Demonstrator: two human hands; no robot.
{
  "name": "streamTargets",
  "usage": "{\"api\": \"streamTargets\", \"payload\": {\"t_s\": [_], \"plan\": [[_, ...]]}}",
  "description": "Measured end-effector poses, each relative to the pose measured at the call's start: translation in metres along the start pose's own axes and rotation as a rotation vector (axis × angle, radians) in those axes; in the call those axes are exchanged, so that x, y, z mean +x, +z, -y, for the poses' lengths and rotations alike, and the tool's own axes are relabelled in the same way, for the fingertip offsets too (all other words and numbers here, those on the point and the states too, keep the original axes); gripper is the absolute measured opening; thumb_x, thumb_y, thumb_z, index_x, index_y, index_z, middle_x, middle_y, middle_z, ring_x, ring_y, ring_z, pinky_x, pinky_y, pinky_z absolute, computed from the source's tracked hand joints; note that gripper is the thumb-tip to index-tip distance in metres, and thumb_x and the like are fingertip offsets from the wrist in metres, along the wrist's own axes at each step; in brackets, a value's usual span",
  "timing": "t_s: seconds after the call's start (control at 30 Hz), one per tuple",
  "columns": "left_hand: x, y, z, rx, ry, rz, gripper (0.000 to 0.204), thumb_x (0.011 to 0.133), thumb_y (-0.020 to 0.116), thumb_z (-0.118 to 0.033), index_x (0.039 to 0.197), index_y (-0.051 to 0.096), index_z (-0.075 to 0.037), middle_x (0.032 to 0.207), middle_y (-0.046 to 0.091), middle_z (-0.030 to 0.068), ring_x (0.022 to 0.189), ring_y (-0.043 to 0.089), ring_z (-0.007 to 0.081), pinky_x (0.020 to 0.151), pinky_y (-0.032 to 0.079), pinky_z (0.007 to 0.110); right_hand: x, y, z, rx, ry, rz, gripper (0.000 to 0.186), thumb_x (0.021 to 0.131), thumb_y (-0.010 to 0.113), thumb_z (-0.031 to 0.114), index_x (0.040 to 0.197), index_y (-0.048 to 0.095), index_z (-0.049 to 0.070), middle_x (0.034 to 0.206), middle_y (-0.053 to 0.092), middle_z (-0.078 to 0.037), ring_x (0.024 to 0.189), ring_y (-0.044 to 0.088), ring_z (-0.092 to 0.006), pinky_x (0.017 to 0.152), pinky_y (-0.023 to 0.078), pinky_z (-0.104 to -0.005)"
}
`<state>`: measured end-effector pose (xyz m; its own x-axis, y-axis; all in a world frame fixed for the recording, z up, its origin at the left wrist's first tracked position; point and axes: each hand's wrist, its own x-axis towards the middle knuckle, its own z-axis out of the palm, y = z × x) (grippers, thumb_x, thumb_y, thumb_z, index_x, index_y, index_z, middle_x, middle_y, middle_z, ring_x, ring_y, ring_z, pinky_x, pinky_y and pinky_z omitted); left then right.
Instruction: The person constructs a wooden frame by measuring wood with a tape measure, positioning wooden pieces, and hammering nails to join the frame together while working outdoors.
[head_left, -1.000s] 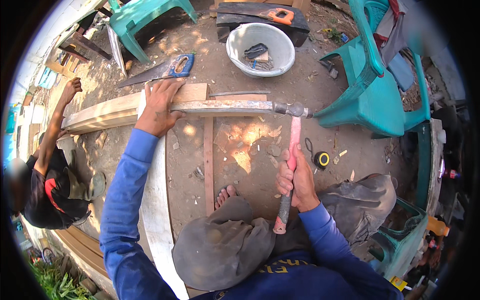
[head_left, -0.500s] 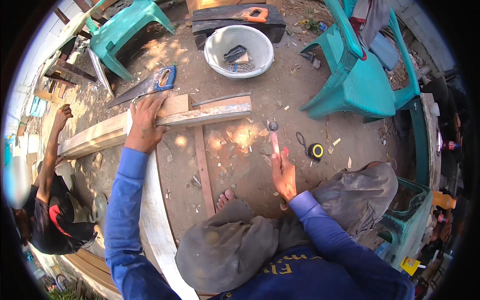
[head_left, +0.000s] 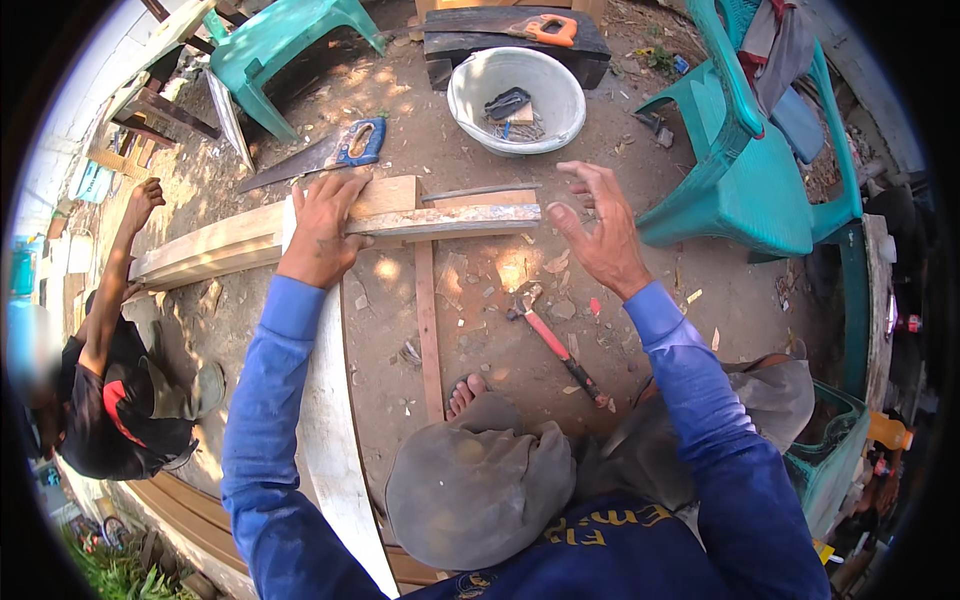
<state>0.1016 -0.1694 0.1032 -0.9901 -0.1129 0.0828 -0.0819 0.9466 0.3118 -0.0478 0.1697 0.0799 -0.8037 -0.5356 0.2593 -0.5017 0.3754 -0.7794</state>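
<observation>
Since the earlier frames, the hammer has left the right hand and lies on the ground, and that hand has risen beside the timber. The two hands are well apart. The right is empty, its fingers and thumb spread, the thumb just beside the right end of the one paint-worn batten. The left hand lies over the pale timber, fingers toward its far edge; whether it grips or only presses, I cannot tell. The batten lies along the timber's near edge, jutting past its right end. One white board and one thin brown strip run from there toward the person.

Two handsaws show: a blue-handled saw beyond the timber's far edge, and an orange-handled saw on one black block, its handle toward the right corner. One white basin stands before the block's near edge. One co-worker is at left.
</observation>
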Motion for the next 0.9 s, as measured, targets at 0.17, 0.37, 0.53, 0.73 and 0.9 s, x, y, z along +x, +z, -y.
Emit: {"api": "streamTargets", "payload": {"t_s": [0.17,0.37,0.53,0.73,0.9], "plan": [[0.009,0.005,-0.008,-0.008,0.014,-0.011,0.090,0.063,0.087,-0.004,0.145,0.053,-0.013,0.139,0.056,0.0076,0.139,0.045,0.0337,0.120,0.019,0.068,-0.126,-0.040,-0.214,-0.687,0.678,0.020,0.076,0.086,0.076,0.049,0.145,0.051,0.007,0.142,0.050,-0.023,0.133,0.049,-0.0408,0.110,0.042,-0.0495],[0.003,0.003,-0.003,0.025,-0.004,-0.012,0.090,0.064,0.087,-0.004,0.146,0.052,-0.013,0.141,0.055,0.0076,0.139,0.044,0.0337,0.121,0.018,0.068,-0.205,-0.043,-0.256,-0.705,0.827,0.273,0.088,0.079,0.081,0.047,0.150,0.045,0.009,0.151,0.041,-0.028,0.137,0.045,-0.0452,0.112,0.041,-0.0514],[0.001,-0.002,-0.014,0.064,0.013,-0.001,0.083,0.068,0.084,-0.006,0.145,0.052,-0.009,0.143,0.053,0.0118,0.142,0.041,0.0366,0.120,0.019,0.070,-0.138,-0.035,-0.180,-0.683,0.773,0.380,0.079,0.083,0.077,0.050,0.144,0.051,0.008,0.142,0.049,-0.028,0.130,0.053,-0.0436,0.108,0.044,-0.0500],[-0.045,0.028,-0.142,-0.152,0.238,0.165,0.079,0.074,0.087,-0.026,0.144,0.053,-0.009,0.135,0.057,0.0172,0.134,0.048,0.0453,0.114,0.038,0.053,-0.118,-0.002,-0.069,0.470,1.286,0.760,0.075,0.096,0.045,0.072,0.145,0.053,0.016,0.104,0.064,-0.007,0.081,0.064,-0.0180,0.073,0.056,-0.0408],[-0.059,0.050,-0.166,-0.327,0.060,0.385,0.057,0.095,0.071,-0.040,0.136,0.058,-0.004,0.118,0.065,0.0172,0.098,0.069,0.0352,0.080,0.057,0.044,-0.122,0.031,0.040,0.813,1.233,0.665,0.087,0.095,0.025,0.085,0.146,0.046,0.018,0.101,0.063,-0.002,0.073,0.059,-0.0095,0.059,0.052,-0.0261]]}}
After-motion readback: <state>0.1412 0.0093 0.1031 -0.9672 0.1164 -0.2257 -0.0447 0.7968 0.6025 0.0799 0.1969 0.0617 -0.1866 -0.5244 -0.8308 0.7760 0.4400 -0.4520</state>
